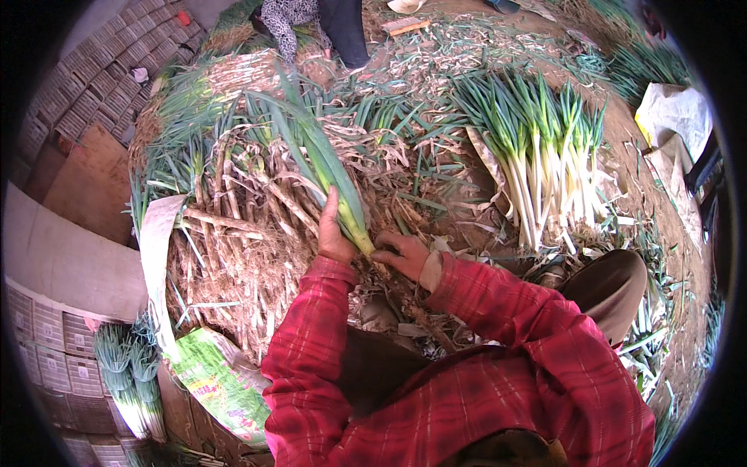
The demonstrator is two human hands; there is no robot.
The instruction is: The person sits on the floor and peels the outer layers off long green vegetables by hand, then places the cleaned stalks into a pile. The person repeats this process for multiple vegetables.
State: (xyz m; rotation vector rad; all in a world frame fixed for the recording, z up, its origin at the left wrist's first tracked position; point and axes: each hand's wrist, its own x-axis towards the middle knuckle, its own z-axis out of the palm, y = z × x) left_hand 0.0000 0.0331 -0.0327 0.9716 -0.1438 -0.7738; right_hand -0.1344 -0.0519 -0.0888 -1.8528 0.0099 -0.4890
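My left hand (337,238) grips a large green onion (334,178) low on its pale stalk, thumb lying along it. Its long green leaves point up and away from me. At the lower end of the stalk, the bent fingers of my right hand (405,257) pinch the onion; what lies under the fingertips is partly hidden. To my left is a heap of untrimmed onions (233,298) with dry skins and hairy roots towards me. Cleaned green onions (540,181) with white stalks lie side by side on the right, beyond my knee.
A green printed sack (219,385) lies at lower left, near two tied onion bundles (131,379). Stacked crates (99,82) line the left side. Another person (292,26) bends over onions at the back. Leaf scraps (432,157) litter the ground; a white sack (674,114) is far right.
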